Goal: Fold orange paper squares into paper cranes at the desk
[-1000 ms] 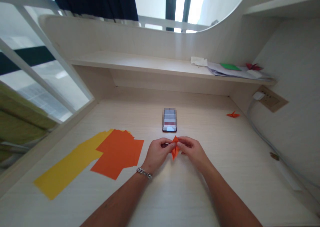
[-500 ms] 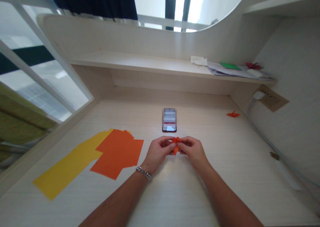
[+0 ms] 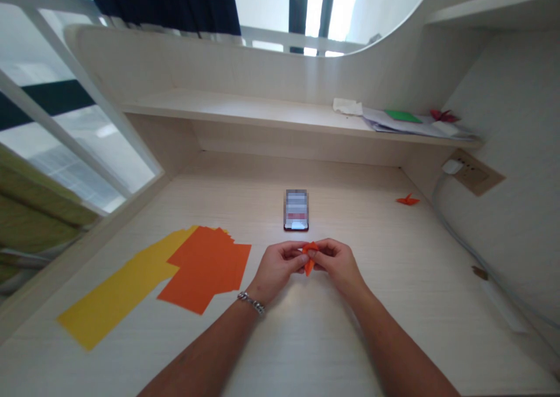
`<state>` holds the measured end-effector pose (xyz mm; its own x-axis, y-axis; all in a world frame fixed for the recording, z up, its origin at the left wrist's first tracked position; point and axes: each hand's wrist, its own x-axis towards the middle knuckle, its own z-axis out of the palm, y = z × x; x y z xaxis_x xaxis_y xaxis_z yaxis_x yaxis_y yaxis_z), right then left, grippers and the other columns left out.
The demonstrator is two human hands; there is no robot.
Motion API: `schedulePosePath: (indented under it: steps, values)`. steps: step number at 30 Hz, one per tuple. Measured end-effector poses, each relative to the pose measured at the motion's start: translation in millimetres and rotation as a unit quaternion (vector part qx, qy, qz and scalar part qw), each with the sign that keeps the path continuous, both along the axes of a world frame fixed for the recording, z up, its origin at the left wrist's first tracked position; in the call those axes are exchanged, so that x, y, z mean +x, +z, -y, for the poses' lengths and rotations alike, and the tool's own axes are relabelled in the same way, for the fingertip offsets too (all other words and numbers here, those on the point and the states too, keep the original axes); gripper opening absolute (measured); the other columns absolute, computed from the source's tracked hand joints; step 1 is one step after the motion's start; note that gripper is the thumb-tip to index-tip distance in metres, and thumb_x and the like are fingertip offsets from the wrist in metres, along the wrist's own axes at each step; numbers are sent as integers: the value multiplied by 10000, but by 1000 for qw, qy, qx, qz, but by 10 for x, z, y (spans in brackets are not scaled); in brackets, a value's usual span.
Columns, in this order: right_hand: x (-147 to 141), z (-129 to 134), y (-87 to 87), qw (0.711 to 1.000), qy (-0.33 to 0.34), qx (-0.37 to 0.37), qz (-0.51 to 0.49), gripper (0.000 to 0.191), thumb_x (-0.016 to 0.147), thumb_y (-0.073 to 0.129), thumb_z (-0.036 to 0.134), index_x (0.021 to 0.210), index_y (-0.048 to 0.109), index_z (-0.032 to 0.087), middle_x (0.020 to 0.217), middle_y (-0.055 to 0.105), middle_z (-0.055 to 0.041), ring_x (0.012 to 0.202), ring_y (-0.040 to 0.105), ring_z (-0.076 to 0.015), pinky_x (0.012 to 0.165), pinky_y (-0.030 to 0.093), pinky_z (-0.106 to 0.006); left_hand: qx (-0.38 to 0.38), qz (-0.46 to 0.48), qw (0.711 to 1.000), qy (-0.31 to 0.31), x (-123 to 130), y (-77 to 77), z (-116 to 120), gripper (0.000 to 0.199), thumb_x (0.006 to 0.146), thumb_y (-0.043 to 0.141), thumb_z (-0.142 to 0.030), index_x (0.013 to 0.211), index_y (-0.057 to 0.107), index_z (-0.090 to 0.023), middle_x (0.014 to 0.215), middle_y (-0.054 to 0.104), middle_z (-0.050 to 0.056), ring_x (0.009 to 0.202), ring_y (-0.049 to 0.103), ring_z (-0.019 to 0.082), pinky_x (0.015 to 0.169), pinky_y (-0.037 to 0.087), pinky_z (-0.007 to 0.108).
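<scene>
A small piece of folded orange paper [image 3: 309,264] is pinched between both hands above the desk, one pointed end hanging down. My left hand [image 3: 280,264], with a silver chain bracelet at its wrist, grips the paper's left side between thumb and fingers. On the other side, my right hand [image 3: 335,261] is closed on it with thumb and fingertips. The fingers cover part of the folds. Just beyond the hands lies a phone [image 3: 296,210], its screen blurred.
Orange paper sheets [image 3: 210,269] overlap yellow sheets [image 3: 118,292] on the left. A small folded orange paper figure [image 3: 408,199] lies at the right. The back shelf [image 3: 245,108] bears papers, a green square [image 3: 403,115] and a red folded piece [image 3: 444,116]. A cable [image 3: 464,239] runs from the wall socket [image 3: 476,172].
The folded orange paper has turned and shifted slightly between the fingers, its point now a little lower and to the right. Both hands keep their hold and have hardly moved.
</scene>
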<state>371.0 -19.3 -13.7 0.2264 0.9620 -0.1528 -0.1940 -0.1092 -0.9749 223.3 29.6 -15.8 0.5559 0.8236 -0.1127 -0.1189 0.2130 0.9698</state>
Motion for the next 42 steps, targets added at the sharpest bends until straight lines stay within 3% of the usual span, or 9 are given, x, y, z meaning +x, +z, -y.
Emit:
schedulePosePath:
  steps: [7, 13, 26, 37, 42]
  values:
    - [-13, 6, -20, 998, -44, 36, 33, 252, 664, 740, 351, 808, 734, 144, 721, 720, -59, 612, 645, -170, 599, 536, -299, 0, 16, 1000, -10, 5, 47, 33, 466, 736, 696, -290, 1153, 597, -107, 725, 678, 77, 626, 610, 136, 586, 481, 256]
    - [-15, 1, -24, 999, -29, 31, 10, 232, 639, 762, 321, 784, 731, 144, 716, 719, -57, 606, 646, -175, 606, 547, -319, 10, 3, 1000, -7, 1, 54, 36, 457, 710, 716, -281, 1115, 609, -98, 679, 662, 64, 609, 606, 139, 587, 484, 265]
    - [-60, 17, 5, 993, -93, 40, 66, 214, 616, 767, 316, 748, 743, 149, 684, 720, -62, 606, 648, -188, 580, 540, -311, -39, 24, 999, -8, 8, 70, 32, 484, 651, 740, -200, 1102, 597, -98, 676, 671, 59, 614, 614, 137, 591, 473, 253]
    - [-59, 23, 21, 987, -113, 50, 98, 167, 647, 737, 283, 753, 742, 154, 656, 710, -51, 589, 636, -179, 568, 523, -300, -85, 27, 995, -36, 12, 96, 55, 488, 644, 719, -153, 1110, 581, -104, 645, 648, 36, 575, 619, 141, 569, 462, 252]
    - [-30, 14, 12, 985, -133, 53, 96, 211, 642, 745, 326, 767, 742, 156, 683, 716, -55, 587, 638, -182, 570, 532, -313, -97, 31, 991, -86, -24, 122, 62, 577, 602, 733, -105, 1154, 565, -140, 698, 668, 36, 606, 625, 143, 615, 474, 268]
